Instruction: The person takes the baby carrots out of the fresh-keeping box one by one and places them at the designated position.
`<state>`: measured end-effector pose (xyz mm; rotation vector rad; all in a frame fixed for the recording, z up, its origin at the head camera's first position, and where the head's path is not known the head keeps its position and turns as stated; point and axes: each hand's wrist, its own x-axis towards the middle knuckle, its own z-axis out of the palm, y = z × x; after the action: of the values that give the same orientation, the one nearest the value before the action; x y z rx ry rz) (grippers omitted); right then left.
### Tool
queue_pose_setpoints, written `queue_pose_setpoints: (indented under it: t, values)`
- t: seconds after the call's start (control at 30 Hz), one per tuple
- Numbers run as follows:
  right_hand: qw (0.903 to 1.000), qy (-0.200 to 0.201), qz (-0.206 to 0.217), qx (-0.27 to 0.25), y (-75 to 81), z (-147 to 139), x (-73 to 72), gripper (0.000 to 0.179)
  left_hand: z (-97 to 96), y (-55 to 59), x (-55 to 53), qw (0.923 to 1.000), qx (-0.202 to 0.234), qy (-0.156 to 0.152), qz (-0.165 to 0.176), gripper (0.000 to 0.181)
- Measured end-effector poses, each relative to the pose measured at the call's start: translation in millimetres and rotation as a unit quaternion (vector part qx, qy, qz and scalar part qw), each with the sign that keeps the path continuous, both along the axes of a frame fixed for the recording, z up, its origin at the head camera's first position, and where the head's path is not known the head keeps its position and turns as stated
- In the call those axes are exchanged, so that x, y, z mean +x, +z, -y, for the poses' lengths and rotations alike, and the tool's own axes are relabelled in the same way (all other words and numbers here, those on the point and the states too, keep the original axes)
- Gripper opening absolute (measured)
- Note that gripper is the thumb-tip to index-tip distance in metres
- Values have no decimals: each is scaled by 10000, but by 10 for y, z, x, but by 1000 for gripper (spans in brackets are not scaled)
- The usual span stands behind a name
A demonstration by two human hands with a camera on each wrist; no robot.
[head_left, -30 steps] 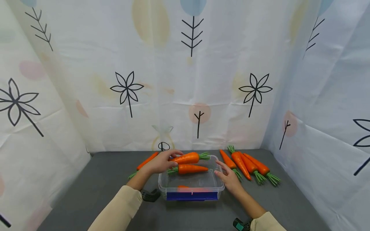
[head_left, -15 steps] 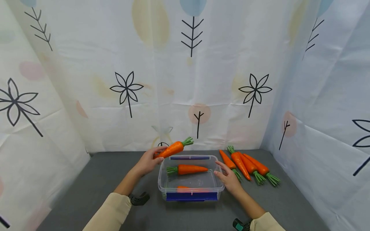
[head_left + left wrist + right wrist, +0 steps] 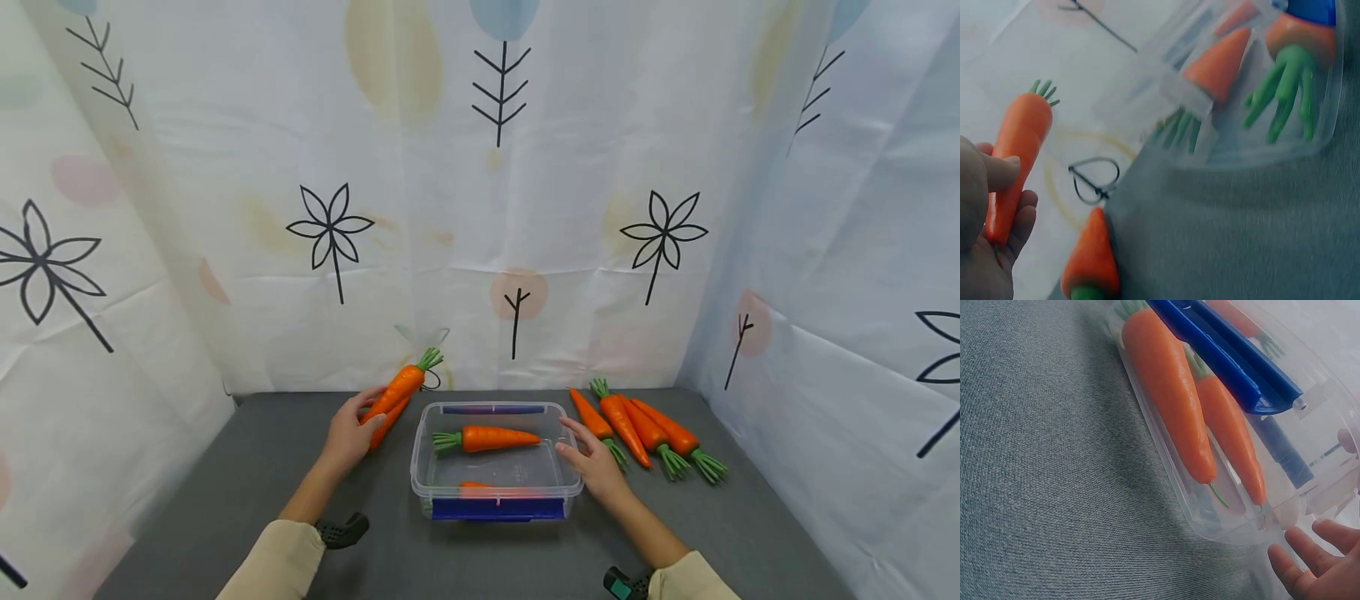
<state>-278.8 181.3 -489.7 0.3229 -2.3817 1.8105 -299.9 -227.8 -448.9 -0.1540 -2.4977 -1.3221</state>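
My left hand grips an orange carrot by its tapered end, leafy green top pointing up and right, left of the clear plastic box. A second carrot lies on the table under it, partly covered in the head view. Inside the box, one carrot lies across the middle, and another lies along the front wall, mostly hidden by the blue front latch in the head view. My right hand rests against the box's right end, fingers loosely extended.
Several carrots lie in a group on the grey table, right of the box. Behind the table hangs a patterned white cloth, which also closes off both sides.
My left hand has lifted the carrot out from over the box and carried it left, above the carrot on the table. My right hand has stayed at the box's right end.
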Motion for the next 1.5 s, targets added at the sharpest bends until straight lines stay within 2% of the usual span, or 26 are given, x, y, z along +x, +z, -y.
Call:
queue_pose_setpoints:
  t: [0.33,0.63,0.9,1.13,1.5]
  values:
    - [10000,20,44,-24,8,-7,1,49,293,-113,1,9976,-1,495,485,48]
    - [10000,-59,51,57,5,12,-2,49,527,-299,6,9900,-198,909,1063,47]
    - [9999,-107,61,5,-3,5,-12,51,608,-405,-10,9857,-424,1073,1227,46]
    - [10000,-54,15,7,-7,0,-8,51,625,-509,-22,9838,-730,1043,1265,46]
    - [9999,-96,52,69,6,10,7,49,594,-480,4,9863,-635,744,1327,45]
